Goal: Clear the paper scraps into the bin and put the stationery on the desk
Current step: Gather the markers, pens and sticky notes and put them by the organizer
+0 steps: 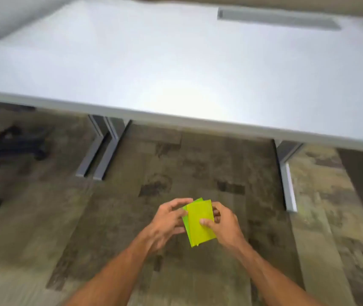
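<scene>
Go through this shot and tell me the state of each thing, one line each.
yellow-green notes: slightly fanned, held in both hands over the carpet, not yet on the desk.
left hand: fingers curled round the notes' left edge.
right hand: thumb on top, pinching the notes.
desk: standing on grey legs, beyond the hands.
cable slot: too blurred to tell whether it is open.

Mottled brown carpet [43, 228], white desk [132, 62] (grey metal legs [101, 151]), soft glare

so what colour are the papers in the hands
Yellow-green: the papers, a bright lime stack, show best in the head view, the only one.
</scene>
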### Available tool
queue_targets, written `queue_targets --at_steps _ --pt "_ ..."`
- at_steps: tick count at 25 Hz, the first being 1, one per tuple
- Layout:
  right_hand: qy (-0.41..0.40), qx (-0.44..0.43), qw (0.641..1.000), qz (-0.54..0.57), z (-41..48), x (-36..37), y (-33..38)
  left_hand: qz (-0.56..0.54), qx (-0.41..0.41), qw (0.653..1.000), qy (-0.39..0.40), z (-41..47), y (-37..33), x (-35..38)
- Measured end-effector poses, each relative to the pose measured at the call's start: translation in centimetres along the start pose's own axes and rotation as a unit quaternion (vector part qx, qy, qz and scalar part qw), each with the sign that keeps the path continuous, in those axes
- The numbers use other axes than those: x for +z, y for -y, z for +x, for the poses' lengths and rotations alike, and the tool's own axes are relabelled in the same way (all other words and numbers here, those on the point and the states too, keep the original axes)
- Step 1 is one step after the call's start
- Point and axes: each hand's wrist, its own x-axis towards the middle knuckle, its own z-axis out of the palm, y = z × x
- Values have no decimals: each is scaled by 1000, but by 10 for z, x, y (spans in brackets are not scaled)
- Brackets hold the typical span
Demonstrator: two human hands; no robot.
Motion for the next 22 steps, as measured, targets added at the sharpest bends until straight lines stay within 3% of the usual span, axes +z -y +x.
queue_targets --at_steps 7,12,22 --pt "-28 -117 987 -107 -43 -96 140 82 118 988 63 -74 -144 30" --pt "-63 -172 982 -54 -67 -164 210 156 151 970 105 -108 -223 60" --pt "-168 -168 971 -39 -91 -286 286 213 290 926 115 -129 -337 150"
